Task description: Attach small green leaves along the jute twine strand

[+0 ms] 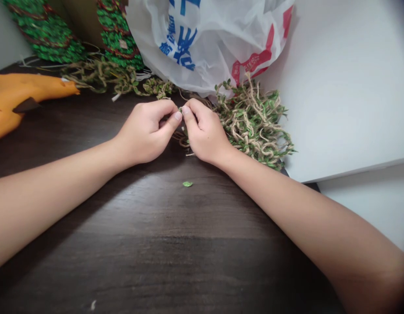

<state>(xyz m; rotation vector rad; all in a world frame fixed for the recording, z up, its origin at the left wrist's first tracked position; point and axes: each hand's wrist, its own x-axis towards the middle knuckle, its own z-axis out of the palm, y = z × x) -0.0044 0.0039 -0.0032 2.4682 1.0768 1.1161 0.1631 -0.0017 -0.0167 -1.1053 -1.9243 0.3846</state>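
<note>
Above the dark table (162, 226), my left hand (146, 131) and my right hand (205, 131) meet fingertip to fingertip. Each has thumb and forefinger pinched on a leafy twine (180, 110), of which only a small green and tan bit shows between them. Fingers cover the rest of that bit. Just beyond my right hand lies a tangled heap of twine with small green leaves (254, 124). One loose green leaf (188, 184) rests on the table nearer to me.
A white plastic bag (208, 48) with blue and red print stands behind the heap. Green tinsel trees (118, 35) and more leafy twine (103, 76) are at the back left. An orange object (28, 96) lies at left. A white panel (348, 96) borders the right.
</note>
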